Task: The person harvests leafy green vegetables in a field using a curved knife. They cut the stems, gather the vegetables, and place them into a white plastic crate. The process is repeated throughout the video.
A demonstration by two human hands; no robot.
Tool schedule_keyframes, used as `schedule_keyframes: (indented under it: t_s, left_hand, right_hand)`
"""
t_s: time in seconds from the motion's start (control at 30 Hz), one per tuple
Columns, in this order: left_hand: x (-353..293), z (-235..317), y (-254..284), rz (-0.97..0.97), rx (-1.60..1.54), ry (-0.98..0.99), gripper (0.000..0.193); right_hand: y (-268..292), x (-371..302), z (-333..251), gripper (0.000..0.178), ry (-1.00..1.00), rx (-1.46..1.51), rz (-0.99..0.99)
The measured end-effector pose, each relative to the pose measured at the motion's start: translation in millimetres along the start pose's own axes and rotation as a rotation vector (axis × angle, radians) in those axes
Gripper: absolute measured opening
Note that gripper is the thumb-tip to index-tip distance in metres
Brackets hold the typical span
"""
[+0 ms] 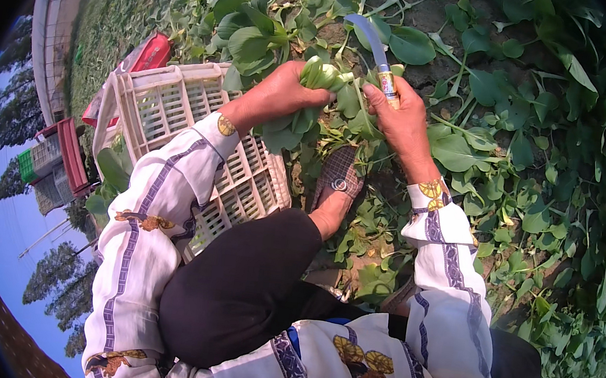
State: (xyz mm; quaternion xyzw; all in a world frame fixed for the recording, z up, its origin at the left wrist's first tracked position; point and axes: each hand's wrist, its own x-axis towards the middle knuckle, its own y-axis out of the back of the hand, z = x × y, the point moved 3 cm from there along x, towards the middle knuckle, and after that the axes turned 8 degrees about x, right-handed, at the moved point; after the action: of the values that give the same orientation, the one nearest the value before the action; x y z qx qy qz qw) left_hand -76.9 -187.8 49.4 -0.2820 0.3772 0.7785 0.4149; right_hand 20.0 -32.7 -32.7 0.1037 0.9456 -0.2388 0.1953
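Observation:
My left hand (283,97) is closed around a green leafy vegetable like bok choy (324,75). Its pale cut base points toward my right hand, and its leaves hang below my fingers. In my right hand (404,129) is a small sickle (373,38), gripped by its short, light handle. The curved blade rises up and to the left, away from the vegetable. A loose green leaf (362,118) hangs between the two hands, against the right thumb; whether the thumb pinches it is hard to tell.
A white slatted plastic crate (247,190) stands tilted by my left forearm. Behind it lies a red and white bag (153,54). Leafy plants (469,151) cover the soil ahead and to the right. My checked shoe (340,169) rests among them. A red-sided vehicle (70,157) stands far left.

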Motion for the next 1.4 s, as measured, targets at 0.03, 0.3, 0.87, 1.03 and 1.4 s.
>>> schedule_keyframes:
  t_s: [0.03,0.3,0.87,1.03,1.4]
  left_hand:
    - [-2,6,3,0.048,0.079,0.02,0.018]
    - [16,-26,21,0.364,0.305,-0.168,0.018]
    - [24,-25,-13,0.223,0.145,-0.086,0.022]
    - [32,-24,-26,0.023,-0.07,0.002,0.022]
    - [8,-23,-25,-0.328,0.182,-0.08,0.023]
  right_hand:
    - [5,-4,4,0.028,0.129,-0.134,0.051]
    - [-7,-24,7,0.04,0.445,-0.484,0.082]
    - [5,-20,32,0.041,0.39,-0.716,0.073]
    - [18,-8,17,0.034,0.317,-0.459,0.166]
    - [-13,-2,12,0.018,0.163,-0.347,-0.232]
